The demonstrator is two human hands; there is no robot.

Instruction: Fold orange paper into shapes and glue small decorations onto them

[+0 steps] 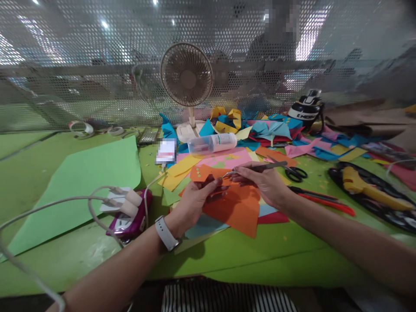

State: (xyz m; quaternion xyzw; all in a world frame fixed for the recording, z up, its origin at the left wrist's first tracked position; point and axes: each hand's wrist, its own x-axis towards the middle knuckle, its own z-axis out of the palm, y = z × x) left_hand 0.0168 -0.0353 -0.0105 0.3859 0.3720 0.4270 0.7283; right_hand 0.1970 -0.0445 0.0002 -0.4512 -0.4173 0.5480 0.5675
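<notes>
tweezers (274,165) are gripped in the right hand (258,180), left hand (196,199) pinches a small piece (221,179) by their tip; table (276,251) shows between orange paper (237,210) and near edge (201,274).

A hand could pass along the table (234,260) in front of the orange paper (242,212). On the left, a cord (78,198) and a power strip (125,223) obstruct; behind, a bottle (224,142) and fan (186,79); on the right, scissors (296,174) and a glue gun (373,190).
</notes>
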